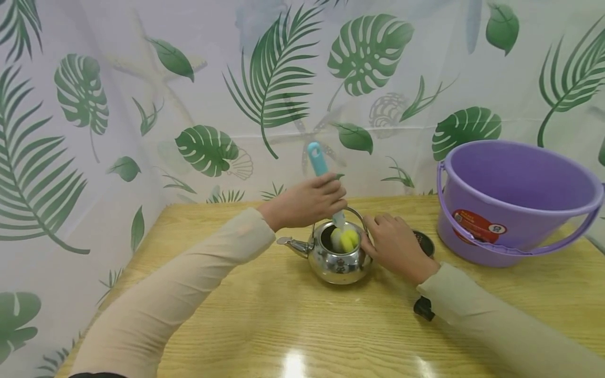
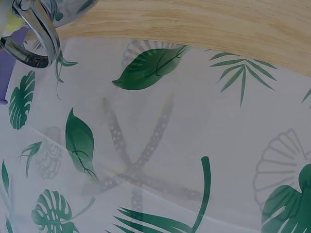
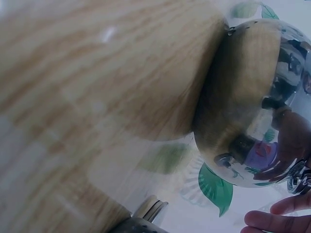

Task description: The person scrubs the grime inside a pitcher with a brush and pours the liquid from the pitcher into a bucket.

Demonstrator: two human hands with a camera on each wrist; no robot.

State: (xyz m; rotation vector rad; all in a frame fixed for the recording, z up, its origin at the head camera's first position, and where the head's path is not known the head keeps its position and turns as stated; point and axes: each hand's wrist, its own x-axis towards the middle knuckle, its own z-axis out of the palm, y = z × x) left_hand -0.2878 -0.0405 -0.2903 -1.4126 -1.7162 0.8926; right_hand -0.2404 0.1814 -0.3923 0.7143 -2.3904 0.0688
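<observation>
A shiny metal kettle (image 1: 340, 268) stands on the table with its lid off and its spout to the left. My left hand (image 1: 307, 202) grips the blue handle (image 1: 317, 157) of a sponge brush. The brush's yellow and white sponge head (image 1: 348, 240) is down in the kettle's mouth. My right hand (image 1: 397, 244) holds the kettle's right side, thumb near the rim. In the right wrist view, some fingers (image 3: 272, 221) show beside the kettle's polished body (image 3: 243, 107). The left wrist view catches the kettle's raised metal handle (image 2: 43, 29), but not the left hand.
A purple bucket (image 1: 472, 194) with a hanging handle stands at the right. Behind the right hand is a round, dark perforated piece (image 1: 427, 243), partly hidden. A small black object (image 1: 424, 308) lies by the right sleeve. Leaf-printed cloth (image 1: 283, 105) hangs behind the wooden table (image 1: 264, 315).
</observation>
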